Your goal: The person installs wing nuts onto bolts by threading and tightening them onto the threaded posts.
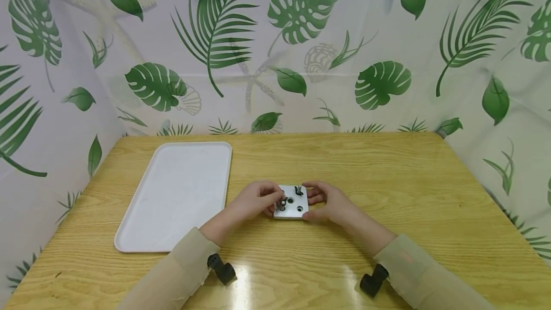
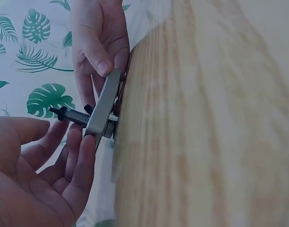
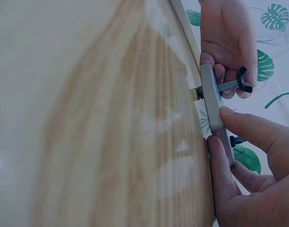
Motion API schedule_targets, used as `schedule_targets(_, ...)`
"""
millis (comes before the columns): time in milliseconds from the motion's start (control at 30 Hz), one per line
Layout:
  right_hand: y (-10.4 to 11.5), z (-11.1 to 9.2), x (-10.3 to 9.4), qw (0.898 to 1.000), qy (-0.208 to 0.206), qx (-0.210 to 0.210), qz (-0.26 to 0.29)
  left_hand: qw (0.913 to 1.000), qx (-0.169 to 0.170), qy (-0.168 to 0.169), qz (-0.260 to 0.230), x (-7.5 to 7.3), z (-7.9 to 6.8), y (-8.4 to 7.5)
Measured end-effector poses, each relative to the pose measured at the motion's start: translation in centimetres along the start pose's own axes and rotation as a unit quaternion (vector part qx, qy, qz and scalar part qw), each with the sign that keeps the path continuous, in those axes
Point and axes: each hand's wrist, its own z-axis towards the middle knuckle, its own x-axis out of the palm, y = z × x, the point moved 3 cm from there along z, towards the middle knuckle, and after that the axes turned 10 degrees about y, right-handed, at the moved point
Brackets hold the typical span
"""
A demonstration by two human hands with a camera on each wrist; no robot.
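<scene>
"Where's the metal plate (image 1: 289, 211)?"
"Just below the frame's centre."
"And the grip of the right hand (image 1: 332, 204)?"
"Grasping the plate's right side."
"The left hand (image 1: 253, 200)?"
"Touching the plate near a wing nut (image 2: 63, 114); pinching or not, I can't tell."

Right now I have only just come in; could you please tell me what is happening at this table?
A person has both hands on a small metal plate. The right hand grips its right edge; fingers of the left hand touch its left side, beside a bolt with a black wing nut near its tip. Whether they touch that nut is unclear. A second bolt stands at the far right corner. A white tray lies to the left.
</scene>
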Motion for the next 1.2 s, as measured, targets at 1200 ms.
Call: schedule_targets(1200, -0.36, 0.22, -0.08, 1.000, -0.004, 0.017, 0.011, 0.9992, -0.022, -0.001, -0.034, 0.00, -0.18, -0.19)
